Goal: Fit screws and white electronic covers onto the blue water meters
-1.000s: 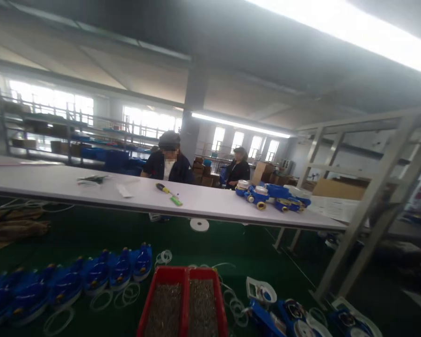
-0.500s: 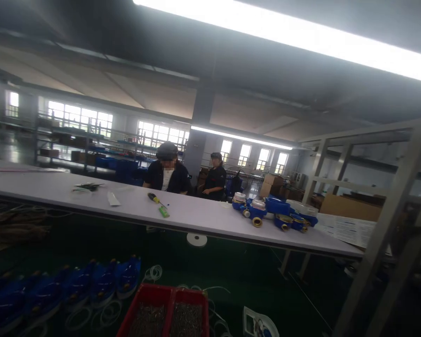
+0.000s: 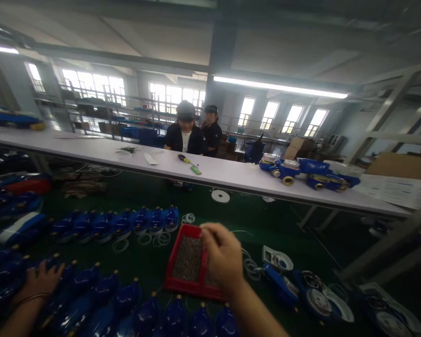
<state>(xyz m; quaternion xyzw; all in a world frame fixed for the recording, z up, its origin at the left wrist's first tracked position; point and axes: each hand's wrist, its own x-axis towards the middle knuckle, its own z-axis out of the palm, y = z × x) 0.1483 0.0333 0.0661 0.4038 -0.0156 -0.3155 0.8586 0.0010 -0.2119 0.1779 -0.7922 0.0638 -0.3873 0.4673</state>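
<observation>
My right hand (image 3: 225,256) is raised over the right part of a red divided bin (image 3: 167,276), its fingers closed in a pinch. Whatever it may hold is too small to make out. Small metal pieces, perhaps screws, fill the bin's left compartment. At the lower left, my left hand (image 3: 38,283) lies with fingers spread on a row of glossy blue rounded housings (image 3: 87,278) with brass-coloured tips. A second row of such blue housings (image 3: 122,223) stands behind it, with coils of thin white tubing (image 3: 161,239) beside them.
A long white bench (image 3: 224,171) crosses behind, bearing a screwdriver (image 3: 184,159), a green box (image 3: 195,170) and blue meters with brass fittings (image 3: 288,172). Two people (image 3: 185,135) are beyond it. Opened blue-and-white units (image 3: 317,299) lie at right, near a metal frame (image 3: 379,243).
The view has tipped downward, so more of the dark green surface shows. Both my hands have come into view, the right over the red bin, the left on the blue housings.
</observation>
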